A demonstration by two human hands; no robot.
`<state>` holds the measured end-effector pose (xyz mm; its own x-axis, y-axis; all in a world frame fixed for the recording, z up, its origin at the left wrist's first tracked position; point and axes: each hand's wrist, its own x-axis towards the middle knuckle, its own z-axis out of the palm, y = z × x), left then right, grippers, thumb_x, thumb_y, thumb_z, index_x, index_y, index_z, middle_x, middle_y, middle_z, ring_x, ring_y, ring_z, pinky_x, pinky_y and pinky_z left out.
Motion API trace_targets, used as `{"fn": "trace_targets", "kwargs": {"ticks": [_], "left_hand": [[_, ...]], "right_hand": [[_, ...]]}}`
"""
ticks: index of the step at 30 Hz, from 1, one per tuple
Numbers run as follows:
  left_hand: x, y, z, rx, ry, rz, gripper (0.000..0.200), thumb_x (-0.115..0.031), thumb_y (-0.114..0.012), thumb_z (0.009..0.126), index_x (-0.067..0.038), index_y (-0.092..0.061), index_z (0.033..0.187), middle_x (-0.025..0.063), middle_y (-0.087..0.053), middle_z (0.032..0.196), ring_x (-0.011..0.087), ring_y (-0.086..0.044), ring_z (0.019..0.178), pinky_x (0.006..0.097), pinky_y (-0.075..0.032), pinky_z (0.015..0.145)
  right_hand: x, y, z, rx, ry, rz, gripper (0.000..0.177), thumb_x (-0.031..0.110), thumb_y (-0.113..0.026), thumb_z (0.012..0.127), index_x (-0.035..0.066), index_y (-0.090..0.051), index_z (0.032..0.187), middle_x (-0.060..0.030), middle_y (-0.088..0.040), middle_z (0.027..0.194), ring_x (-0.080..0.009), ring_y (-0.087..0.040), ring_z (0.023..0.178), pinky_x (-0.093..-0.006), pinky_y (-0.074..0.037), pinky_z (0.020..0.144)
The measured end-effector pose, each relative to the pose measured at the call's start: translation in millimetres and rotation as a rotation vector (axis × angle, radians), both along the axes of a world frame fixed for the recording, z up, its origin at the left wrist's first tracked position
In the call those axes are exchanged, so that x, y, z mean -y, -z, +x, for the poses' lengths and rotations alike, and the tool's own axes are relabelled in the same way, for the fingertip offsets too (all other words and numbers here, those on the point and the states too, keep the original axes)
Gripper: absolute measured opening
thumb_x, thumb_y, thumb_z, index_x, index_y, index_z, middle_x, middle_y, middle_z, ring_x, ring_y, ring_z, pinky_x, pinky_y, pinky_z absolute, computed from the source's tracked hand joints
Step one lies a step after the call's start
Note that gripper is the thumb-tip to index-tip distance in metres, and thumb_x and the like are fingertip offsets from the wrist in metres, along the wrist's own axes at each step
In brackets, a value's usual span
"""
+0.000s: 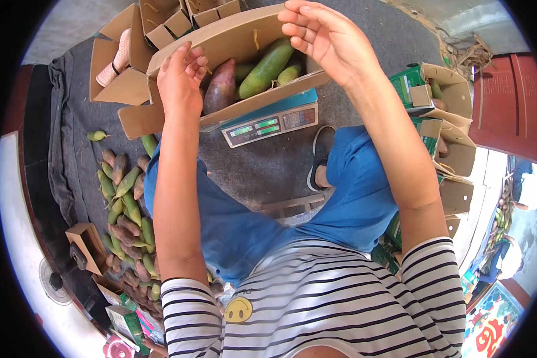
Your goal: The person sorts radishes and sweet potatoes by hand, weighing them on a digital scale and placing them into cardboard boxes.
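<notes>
A long cardboard box (244, 114) holds several big, elongated fruits, mango-like in shape. One is purple-red (221, 88); a large green fruit (266, 70) lies slanted beside it. My left hand (183, 77) is over the left end of the box, fingers loosely bent and holding nothing visible. Over the right end, my right hand (323, 39) is raised with palm inward and fingers partly spread, also without anything in it. Under the box stands a scale (271, 125) with lit green displays.
A large pile of green and brownish-purple fruits (128, 232) covers the floor at left. Open cartons (120, 59) stand beyond the box, one with a pink foam-net sleeve. More fruit cartons (450, 113) line the right side. My shoe (320, 156) is near the scale.
</notes>
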<state>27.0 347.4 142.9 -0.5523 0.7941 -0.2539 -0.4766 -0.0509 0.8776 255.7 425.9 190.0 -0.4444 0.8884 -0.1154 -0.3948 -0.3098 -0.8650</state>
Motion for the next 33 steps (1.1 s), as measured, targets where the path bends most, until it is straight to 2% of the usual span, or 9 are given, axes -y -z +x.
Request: {"fn": "trace_targets", "kwargs": {"ticks": [10, 33], "left_hand": [[0.5, 0.7, -2.2, -0.022, -0.025, 0.019, 0.023, -0.015, -0.059, 0.088, 0.0, -0.056, 0.105, 0.0099, -0.063, 0.087, 0.0169, -0.06, 0.072, 0.0278, -0.046, 0.065], [1.7, -3.7, -1.6, -0.022, -0.032, 0.03, 0.025, -0.014, -0.059, 0.087, 0.001, -0.055, 0.106, 0.0106, -0.063, 0.087, 0.0166, -0.06, 0.071, 0.0273, -0.047, 0.066]], "right_hand": [[-2.2, 7.0, -3.5, -0.008, -0.049, 0.001, 0.021, 0.013, -0.049, 0.092, 0.002, -0.059, 0.107, -0.0109, -0.066, 0.097, -0.016, -0.065, 0.086, -0.0271, -0.053, 0.075], [-0.3, 1.1, -0.7, 0.009, -0.002, 0.014, 0.023, 0.011, -0.05, 0.09, -0.001, -0.06, 0.107, -0.0121, -0.067, 0.094, -0.0163, -0.065, 0.083, -0.0264, -0.053, 0.072]]}}
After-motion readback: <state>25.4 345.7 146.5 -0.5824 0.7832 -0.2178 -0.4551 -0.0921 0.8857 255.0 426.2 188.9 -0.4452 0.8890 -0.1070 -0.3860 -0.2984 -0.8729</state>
